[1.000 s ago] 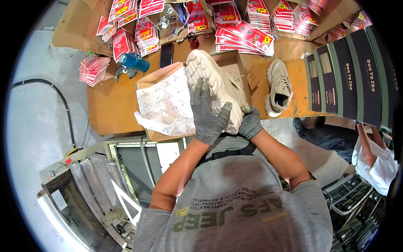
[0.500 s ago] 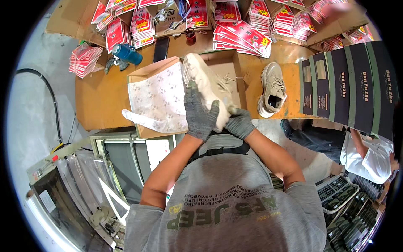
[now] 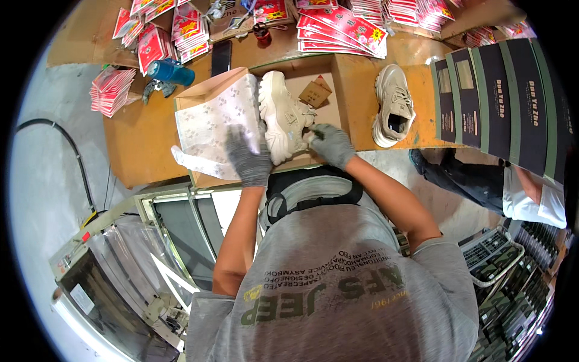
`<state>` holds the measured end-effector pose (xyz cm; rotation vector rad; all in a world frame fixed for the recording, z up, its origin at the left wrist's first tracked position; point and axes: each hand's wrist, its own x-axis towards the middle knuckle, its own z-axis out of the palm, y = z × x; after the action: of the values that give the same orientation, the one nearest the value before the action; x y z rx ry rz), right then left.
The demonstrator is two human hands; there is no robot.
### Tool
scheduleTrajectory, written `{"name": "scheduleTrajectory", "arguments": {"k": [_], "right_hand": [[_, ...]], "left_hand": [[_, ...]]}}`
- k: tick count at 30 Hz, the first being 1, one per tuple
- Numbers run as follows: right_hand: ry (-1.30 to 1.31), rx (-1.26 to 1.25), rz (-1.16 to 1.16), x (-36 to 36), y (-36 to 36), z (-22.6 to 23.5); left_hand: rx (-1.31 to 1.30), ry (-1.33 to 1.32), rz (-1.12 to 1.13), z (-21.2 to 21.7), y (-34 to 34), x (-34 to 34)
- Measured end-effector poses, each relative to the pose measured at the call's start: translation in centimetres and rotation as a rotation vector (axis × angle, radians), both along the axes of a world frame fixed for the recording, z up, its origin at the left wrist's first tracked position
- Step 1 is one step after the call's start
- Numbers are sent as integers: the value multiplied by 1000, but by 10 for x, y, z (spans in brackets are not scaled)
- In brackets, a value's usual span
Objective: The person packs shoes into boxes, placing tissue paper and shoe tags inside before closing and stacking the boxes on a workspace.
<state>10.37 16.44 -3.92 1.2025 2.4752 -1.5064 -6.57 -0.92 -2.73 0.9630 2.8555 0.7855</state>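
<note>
A: Where is the shoe (image 3: 283, 114)?

B: It's in the box (image 3: 341, 90), lying on its side. The bumpy sole (image 3: 267, 111) is turned to the left, toward the paper (image 3: 211, 111).

A: And its mate?

B: The other shoe (image 3: 395, 108) sits on the table (image 3: 136, 151), to the right of the box. No hand is on it.

A: What about the left hand (image 3: 247, 154)?

B: It's over the paper, just beside the sole. The fingers are spread away from the thumb, and I see nothing held in them. They are blurry, so I can't tell if they press on the paper.

A: And the right hand (image 3: 329, 142)?

B: It's on the right side of the shoe, close to the laces (image 3: 306, 114). Its fingers curl in — but I can't tell if they pinch something or only touch the shoe.

A: So which step is this?

B: I think it's putting one shoe down in the box. That part looks almost done.

A: What does the next move call for?

B: Gentle hands, I'd say. The paper may need to go over the shoe without ripping, and the other shoe needs some room. The brown card (image 3: 315, 92) lies in the box too — it could get squashed.
</note>
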Motion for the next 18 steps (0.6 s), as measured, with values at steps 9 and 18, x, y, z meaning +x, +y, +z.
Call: {"name": "scheduleTrajectory", "arguments": {"k": [9, 18], "right_hand": [[-131, 598, -835, 174, 110, -11], [-315, 301, -475, 164, 180, -40]], "left_hand": [[-3, -677, 1117, -66, -29, -76], [-227, -476, -525, 14, 90, 6]]}}
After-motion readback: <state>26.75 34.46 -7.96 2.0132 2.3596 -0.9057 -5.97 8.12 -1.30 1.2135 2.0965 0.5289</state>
